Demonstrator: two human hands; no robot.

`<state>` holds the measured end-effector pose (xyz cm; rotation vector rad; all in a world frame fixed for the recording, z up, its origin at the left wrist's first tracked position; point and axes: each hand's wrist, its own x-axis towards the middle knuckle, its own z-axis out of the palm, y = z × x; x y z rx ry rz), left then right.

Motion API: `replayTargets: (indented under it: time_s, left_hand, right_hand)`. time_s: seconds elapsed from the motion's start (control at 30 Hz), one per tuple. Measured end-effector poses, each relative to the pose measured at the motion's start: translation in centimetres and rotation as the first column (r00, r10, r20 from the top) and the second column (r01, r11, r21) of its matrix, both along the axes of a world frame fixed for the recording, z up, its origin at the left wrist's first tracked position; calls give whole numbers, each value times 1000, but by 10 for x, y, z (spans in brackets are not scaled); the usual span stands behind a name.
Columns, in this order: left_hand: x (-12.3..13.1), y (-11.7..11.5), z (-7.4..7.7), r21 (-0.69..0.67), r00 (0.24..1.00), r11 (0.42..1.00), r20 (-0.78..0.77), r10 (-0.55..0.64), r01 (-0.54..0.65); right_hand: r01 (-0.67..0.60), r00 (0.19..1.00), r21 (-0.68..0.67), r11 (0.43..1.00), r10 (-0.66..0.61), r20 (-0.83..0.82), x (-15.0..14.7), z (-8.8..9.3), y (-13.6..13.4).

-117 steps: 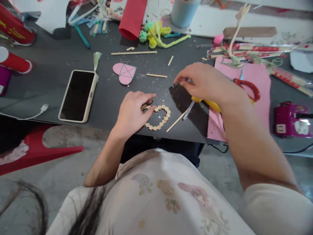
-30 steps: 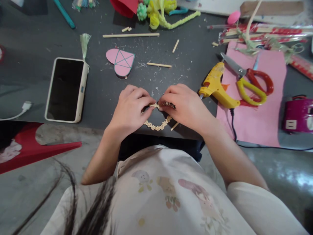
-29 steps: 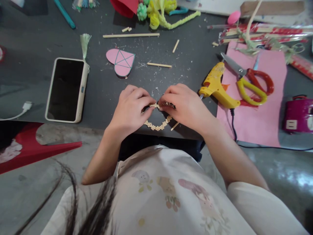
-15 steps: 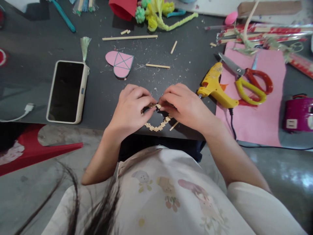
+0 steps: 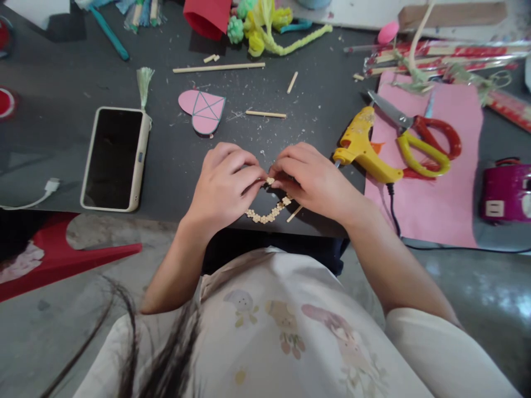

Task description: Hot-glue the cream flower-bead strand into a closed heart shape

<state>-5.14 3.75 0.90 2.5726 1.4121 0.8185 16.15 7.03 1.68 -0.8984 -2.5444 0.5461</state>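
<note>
A pale string of small flower-shaped beads (image 5: 266,218) hangs in a curve between my hands, close to the front edge of the dark table. My left hand (image 5: 229,185) pinches one part of it, fingertips bent inward. Opposite, my right hand (image 5: 310,179) pinches the other part, its thumb and forefinger at a small pale piece (image 5: 270,181) between the fingertips. The two sets of fingertips nearly touch. Parts of the string are hidden behind my fingers. A thin wooden stick (image 5: 294,214) lies beneath my right hand.
To the left lies a phone (image 5: 112,159). Beyond my hands are a pink heart-like cutout (image 5: 203,110) and cut sticks (image 5: 265,114). A yellow glue gun (image 5: 365,149) and scissors (image 5: 418,132) rest on pink paper (image 5: 443,215) at right. Yellow pipe cleaners (image 5: 265,27) lie at the back.
My fingertips have drawn slightly closer together around the small pale piece. The string still hangs below, and the view has shifted a little.
</note>
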Motion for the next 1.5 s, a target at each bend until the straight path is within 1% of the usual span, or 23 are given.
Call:
replayTargets:
  time_s: [0.1,0.23,0.43,0.5,0.67,0.8,0.9,1.0,1.27,1.5]
  left_hand:
    - [0,1,-2,42,1000,999,3,-11,11]
    - [1,1,0,31,1000,999,-12,-7,7]
    - [2,2,5,-88,994,996,-108,9,-19]
    - [3,2,5,-89,995,996,-102,13,-22]
    - [2,3,4,-43,997,999,-82,-2,-2]
    - [-6,2,6,3,997,997,-7,72,-72]
    - [-15,-1,7,-17,991,992,30,128,-128]
    - [-22,-4,7,-37,986,987,43,159,-157]
    - [-25,-12,6,-74,983,983,57,172,-168]
    - [-22,-12,7,-89,985,983,40,165,-161]
  right_hand:
    - [-3,1000,12,1000,3,2,1,-1,1]
    - [-4,1000,11,1000,4,6,2,-1,2]
    - [-11,1000,54,998,9,25,3,-1,4]
    - [-13,999,57,998,11,38,3,0,4]
    - [-5,996,62,998,0,86,4,0,3]
    - [7,991,66,998,-16,132,6,1,4]
    - [16,989,78,997,-27,146,8,2,5]
    - [-5,987,74,997,-7,158,6,3,4]
    - [-57,982,58,997,46,181,1,1,5]
    - [-40,983,78,996,25,183,4,-1,5]
